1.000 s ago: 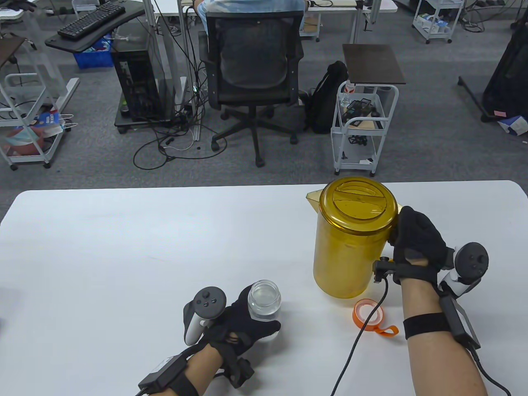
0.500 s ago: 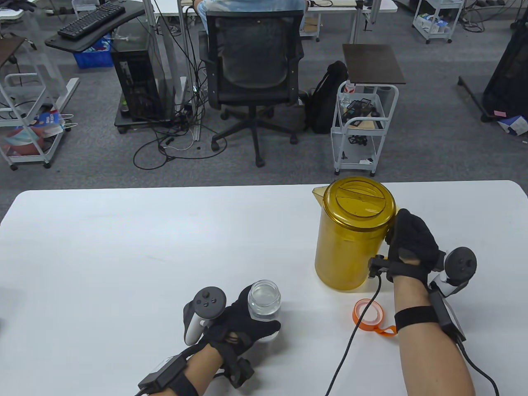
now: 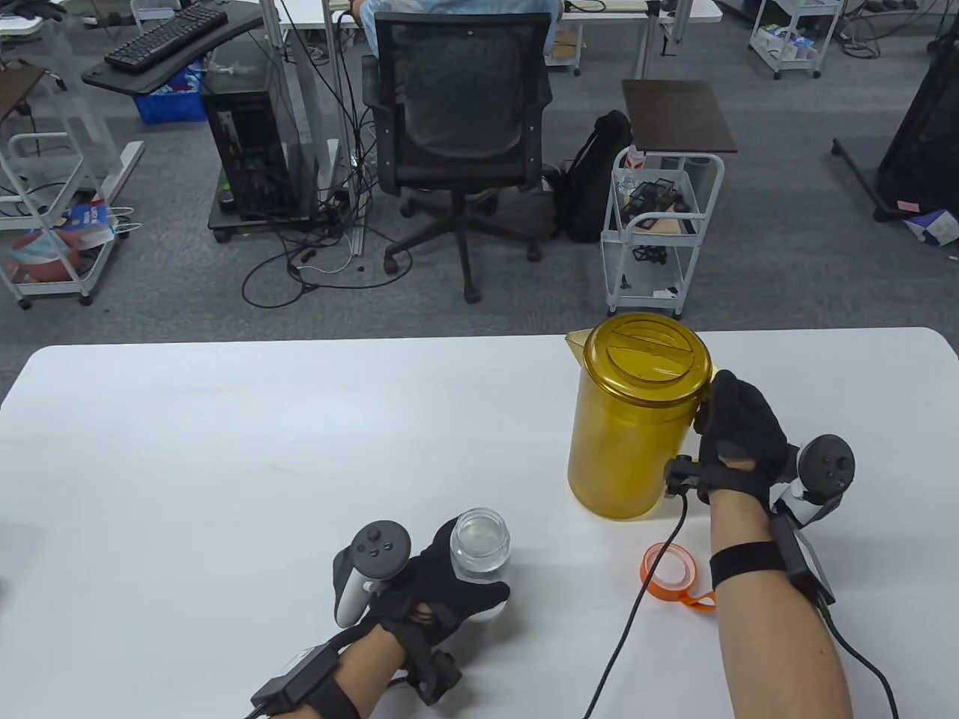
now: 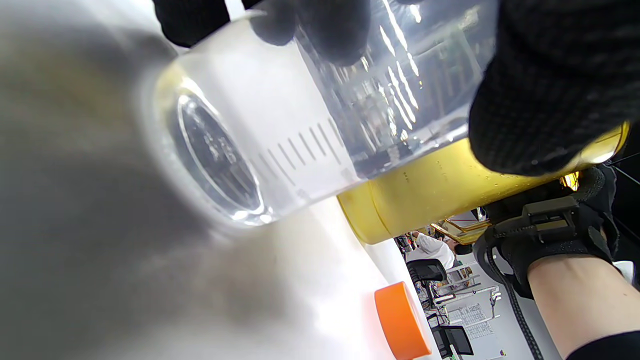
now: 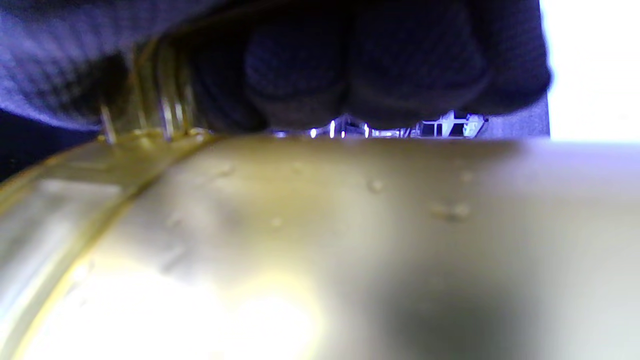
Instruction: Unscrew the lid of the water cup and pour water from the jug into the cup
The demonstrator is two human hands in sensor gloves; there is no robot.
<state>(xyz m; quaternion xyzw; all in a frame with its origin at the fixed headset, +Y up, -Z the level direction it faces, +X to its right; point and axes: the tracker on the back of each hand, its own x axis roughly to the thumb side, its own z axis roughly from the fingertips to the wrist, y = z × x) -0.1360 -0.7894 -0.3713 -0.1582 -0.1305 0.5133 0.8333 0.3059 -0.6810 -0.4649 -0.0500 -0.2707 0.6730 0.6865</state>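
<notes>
Left hand point(image 3: 442, 592) grips the clear open plastic cup point(image 3: 480, 543); right hand point(image 3: 742, 438) clasps the amber translucent lidded jug's point(image 3: 633, 419) handle.

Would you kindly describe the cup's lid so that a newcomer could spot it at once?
On the white table, look just in front of the tall yellow jug, beside the right hand's forearm. The lid lies there loose: a small orange cap with a carry loop, the only orange thing on the table.
</notes>
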